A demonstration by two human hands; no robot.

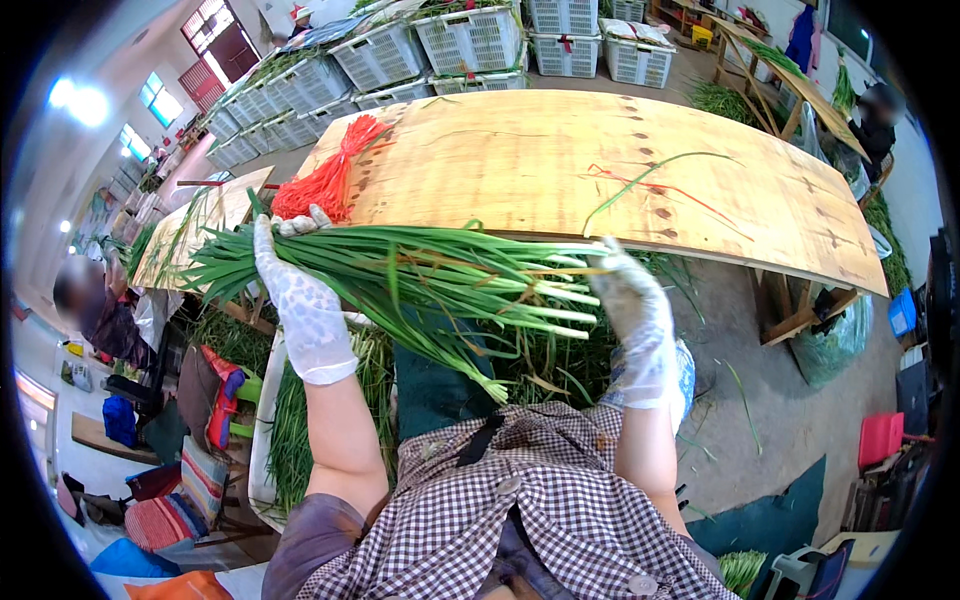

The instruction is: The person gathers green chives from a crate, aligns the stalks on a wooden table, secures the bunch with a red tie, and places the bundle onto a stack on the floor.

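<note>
A thick bunch of garlic chives (430,265) lies across in front of me, green leaves to the left and pale stem ends to the right. My left hand (290,255), in a patterned white glove, is closed around the leafy part. At the stem ends is my right hand (632,295), gloved the same way and a little blurred. Its fingers are pinched where a few yellowed leaves (568,270) stick out past the stems. Just beyond the bunch stands a wooden table (520,150), with a bundle of red ties (335,175) on its left part.
A loose leaf (640,185) and red ties (700,200) lie on the tabletop. More chives fill a white tub (262,440) at my left. Stacked white crates (465,45) stand behind the table. Two people sit at side tables, one left (105,310), one far right (878,130).
</note>
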